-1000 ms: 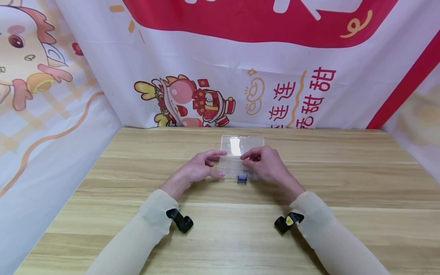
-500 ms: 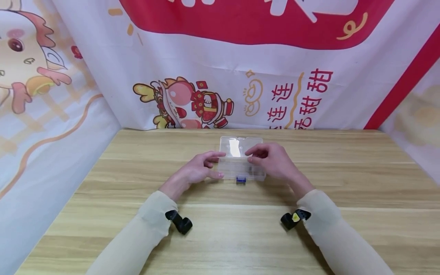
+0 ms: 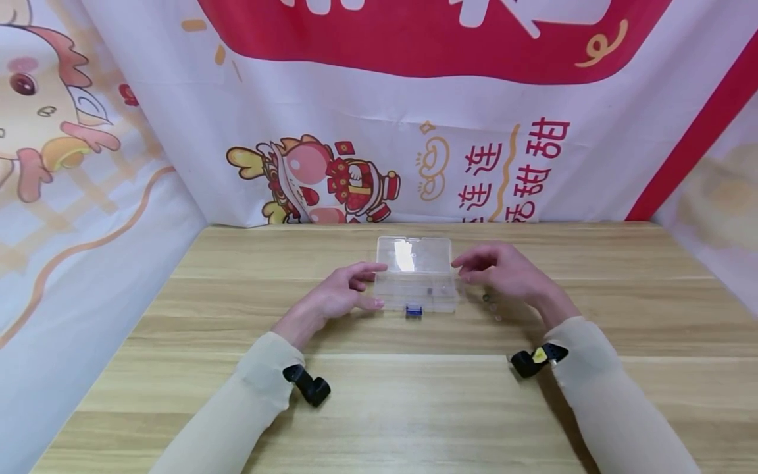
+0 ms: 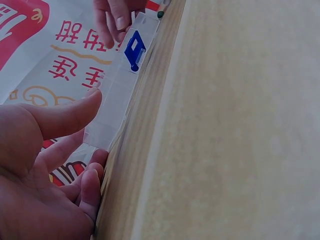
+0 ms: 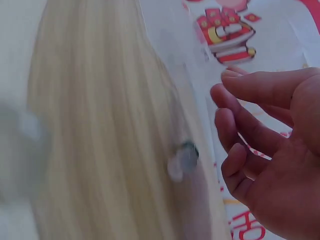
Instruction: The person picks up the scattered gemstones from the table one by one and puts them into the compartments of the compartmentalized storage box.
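Observation:
A clear plastic compartment box [image 3: 387,296] sits on the table with its transparent lid [image 3: 432,253] tipped back and a blue latch [image 3: 414,311] at its front. One small dark item [image 3: 429,291] lies inside, towards the right. My left hand [image 3: 337,289] rests at the box's left end, thumb by the front corner and index finger near the lid, fingers relaxed. Just right of the box, my right hand [image 3: 503,270] hovers with loosely bent fingers and nothing visible between them. Below it lie a few small round pieces, one of them dark green [image 3: 487,297]; their kind is unclear.
The wood-grain table [image 3: 391,408] reaches back to a printed white and red cloth [image 3: 355,99]. Cloth also hangs at the left and right sides. Each wrist carries a small black camera, the left camera [image 3: 308,385] and the right camera [image 3: 535,359].
My right hand has moved from over the box to the right, off its edge, uncovering the right compartments and the small pieces on the table. The left hand has stayed in place.

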Demonstrator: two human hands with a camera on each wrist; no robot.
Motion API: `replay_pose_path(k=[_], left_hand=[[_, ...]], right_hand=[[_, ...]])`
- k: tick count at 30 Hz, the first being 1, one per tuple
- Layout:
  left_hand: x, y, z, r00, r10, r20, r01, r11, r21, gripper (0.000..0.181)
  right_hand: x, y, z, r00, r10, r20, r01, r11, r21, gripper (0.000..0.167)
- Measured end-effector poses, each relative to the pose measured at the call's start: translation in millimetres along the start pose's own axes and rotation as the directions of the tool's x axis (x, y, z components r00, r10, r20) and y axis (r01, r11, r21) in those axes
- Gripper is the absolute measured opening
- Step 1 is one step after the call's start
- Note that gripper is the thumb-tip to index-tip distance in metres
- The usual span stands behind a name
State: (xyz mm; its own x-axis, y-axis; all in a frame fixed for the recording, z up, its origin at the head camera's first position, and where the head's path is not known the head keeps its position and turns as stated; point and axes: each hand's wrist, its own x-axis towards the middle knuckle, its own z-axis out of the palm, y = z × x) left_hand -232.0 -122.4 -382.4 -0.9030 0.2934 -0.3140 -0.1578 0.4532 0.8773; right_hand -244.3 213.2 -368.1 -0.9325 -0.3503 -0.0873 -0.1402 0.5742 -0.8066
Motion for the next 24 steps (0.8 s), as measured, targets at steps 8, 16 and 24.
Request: replay_pose_path(k=[8, 16, 24], left_hand=[[0.1, -0.3, -0.1, 1.0, 0.002, 0.004, -0.002, 1.0, -0.006, 0.067], [0.3, -2.1, -0.8, 1.0, 0.007, 0.007, -0.007, 1.0, -0.009, 0.068], [1.3, -1.9, -0.4, 1.0, 0.011, 0.008, -0.011, 1.0, -0.009, 0.067]], right_hand=[[-3.6, 20, -14, 0.999, 0.012, 0.044, -0.011, 1.0, -0.016, 0.026], [-7.5, 35, -26, 0.99, 0.023, 0.137, -0.025, 1.0, 0.01, 0.033], [-8.9, 36, -29, 0.982, 0.035, 0.183, -0.034, 0.999, -0.008, 0.032]])
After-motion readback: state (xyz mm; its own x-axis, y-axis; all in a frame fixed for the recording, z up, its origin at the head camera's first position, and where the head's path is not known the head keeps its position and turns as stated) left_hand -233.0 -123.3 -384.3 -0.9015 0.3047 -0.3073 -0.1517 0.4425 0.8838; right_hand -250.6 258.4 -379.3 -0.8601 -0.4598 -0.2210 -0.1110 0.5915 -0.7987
